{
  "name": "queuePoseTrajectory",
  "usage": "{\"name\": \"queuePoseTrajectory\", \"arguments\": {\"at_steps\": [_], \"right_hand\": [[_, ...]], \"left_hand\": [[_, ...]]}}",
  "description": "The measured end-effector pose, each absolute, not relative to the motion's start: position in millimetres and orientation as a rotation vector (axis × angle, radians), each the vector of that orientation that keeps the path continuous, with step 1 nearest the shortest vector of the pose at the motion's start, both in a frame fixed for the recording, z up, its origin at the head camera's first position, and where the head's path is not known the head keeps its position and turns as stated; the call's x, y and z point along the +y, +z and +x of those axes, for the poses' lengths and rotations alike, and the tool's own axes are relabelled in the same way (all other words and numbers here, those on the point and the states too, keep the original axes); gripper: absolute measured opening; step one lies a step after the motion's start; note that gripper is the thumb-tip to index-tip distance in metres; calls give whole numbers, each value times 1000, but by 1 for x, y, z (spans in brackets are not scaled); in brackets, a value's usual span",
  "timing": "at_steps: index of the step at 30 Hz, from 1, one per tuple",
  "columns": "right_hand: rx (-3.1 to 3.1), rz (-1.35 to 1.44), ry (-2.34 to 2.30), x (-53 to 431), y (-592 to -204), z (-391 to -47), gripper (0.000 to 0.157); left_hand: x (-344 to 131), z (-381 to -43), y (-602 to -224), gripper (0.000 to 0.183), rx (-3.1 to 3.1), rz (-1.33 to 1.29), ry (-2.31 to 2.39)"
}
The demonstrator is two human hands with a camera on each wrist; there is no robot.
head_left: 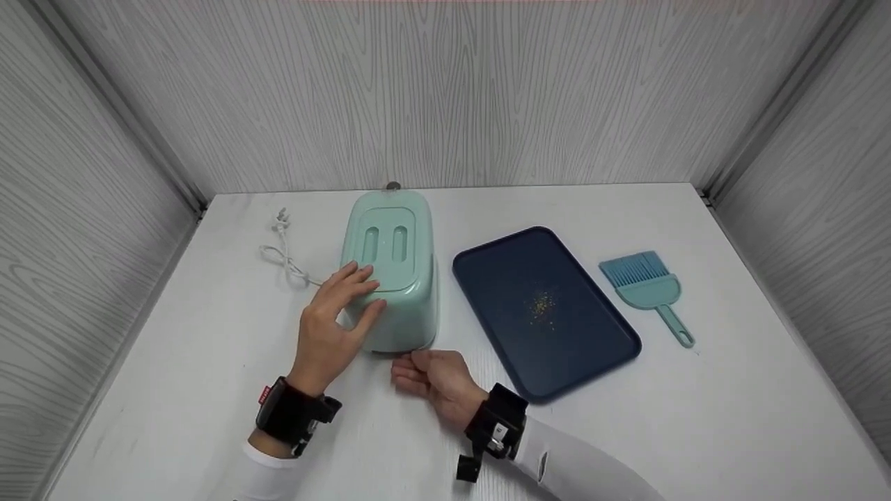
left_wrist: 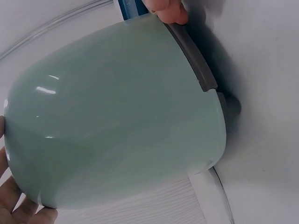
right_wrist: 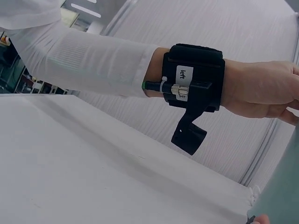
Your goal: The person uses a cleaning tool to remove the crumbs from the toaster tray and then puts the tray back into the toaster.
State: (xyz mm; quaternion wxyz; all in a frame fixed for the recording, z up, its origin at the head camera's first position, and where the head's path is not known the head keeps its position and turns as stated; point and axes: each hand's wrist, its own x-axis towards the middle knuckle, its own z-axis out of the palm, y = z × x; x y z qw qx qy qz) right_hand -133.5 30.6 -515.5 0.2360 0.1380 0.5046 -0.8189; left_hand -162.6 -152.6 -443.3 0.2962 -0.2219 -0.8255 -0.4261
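A mint-green toaster (head_left: 390,313) with two slot-shaped recesses in its top stands left of the table's middle. My left hand (head_left: 330,334) rests on its near left top edge, fingers spread and thumb lying toward the near end. Fingertips of that hand also show on the toaster's upper rim in the left wrist view. Low at the near end, a dark strip like a crumb tray (left_wrist: 194,58) runs along the toaster's bottom edge. My right hand (head_left: 442,383), palm turned up with fingers curled, pinches the end of this strip. The toaster hides most of the tray.
Right of the toaster lies a dark blue tray (head_left: 515,348) with yellowish crumbs (head_left: 541,306) on it. Farther right is a teal brush (head_left: 637,275) on a small dustpan (head_left: 674,323). A white bundled power cord (head_left: 282,254) lies left of the toaster. Grey panels (head_left: 445,97) enclose the table.
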Motion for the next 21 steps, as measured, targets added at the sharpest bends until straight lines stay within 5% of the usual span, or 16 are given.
{"name": "queuePoseTrajectory", "arguments": {"at_steps": [21], "right_hand": [[1428, 178, -2166, 84, -485, -129, 40]], "left_hand": [[-149, -152, -442, 42, -2228, -596, -1093]]}}
